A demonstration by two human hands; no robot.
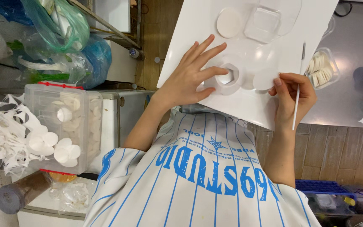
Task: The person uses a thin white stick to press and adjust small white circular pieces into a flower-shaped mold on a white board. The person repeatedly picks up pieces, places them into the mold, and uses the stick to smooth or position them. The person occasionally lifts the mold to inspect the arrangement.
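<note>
Closest to the camera, a white shirt with blue stripes (198, 185) fills the lower frame, and both bare forearms reach away from it to a white board (198, 25) propped at a tilt over the edge of a steel table (349, 101).

The left hand (190, 77) lies spread wide, palm down on the board, with fingertips and thumb bracing a white ring (227, 77) that has a six-sided hole in its middle. The right hand (293, 96) is closed around a thin white stick (295, 105), and its thumb tip touches a flat white disc (264, 79) that lies just beside the ring.

The step in hand looks like steadying the ring while the disc beside it is handled. Any further move on these pieces would call for steady pressure from the left hand, since the board slopes and the pieces look light enough to slide. The ring looks thick, matte and moulded, raised above the board with soft rounded edges. The disc is thin, plain and round.

Farther up the board rest a second white disc (228, 22) and a clear plastic tray (269, 19). On the table beyond sits a clear tub of stacked discs (322, 67). Off to the left stand a clear box of white discs (64, 126) and a heap of paper scraps (1, 130).
</note>
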